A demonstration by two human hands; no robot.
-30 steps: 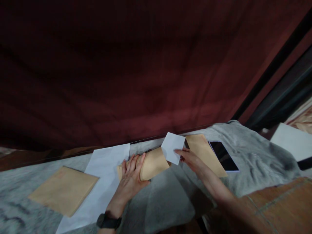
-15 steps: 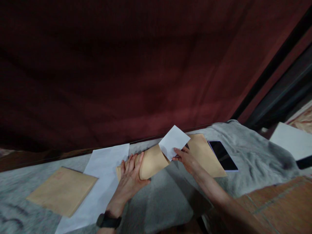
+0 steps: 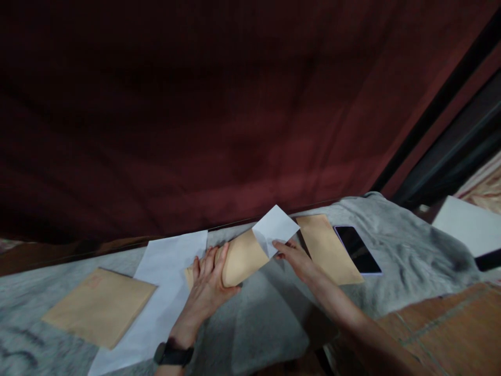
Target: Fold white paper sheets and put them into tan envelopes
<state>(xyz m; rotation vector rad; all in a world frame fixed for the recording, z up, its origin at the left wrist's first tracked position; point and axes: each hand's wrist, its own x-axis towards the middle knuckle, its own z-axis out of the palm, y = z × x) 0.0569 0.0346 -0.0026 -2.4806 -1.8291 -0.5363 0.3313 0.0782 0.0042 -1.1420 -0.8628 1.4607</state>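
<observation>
My left hand (image 3: 209,282), with a dark watch at the wrist, grips a brown paper envelope (image 3: 246,256), thumb along its near edge and fingers across its face. Between the thumb and fingers of my right hand (image 3: 291,256) is a folded white sheet of paper (image 3: 276,227). The lower left part of this sheet is inside the envelope's open end, while its upper corner sticks out. Just right of my right hand lies another brown envelope (image 3: 331,250), partly behind the forearm.
Left of my hands, a stack of brown envelopes (image 3: 99,305) overlaps large white sheets (image 3: 172,266). A phone (image 3: 358,250) lies at the right on the grey cloth (image 3: 415,245). Behind hangs a dark red curtain (image 3: 250,130); tiled floor (image 3: 450,329) shows at lower right.
My right hand has moved slightly left, and the folded white sheet has slid a little deeper into the envelope. My left hand has stayed almost still.
</observation>
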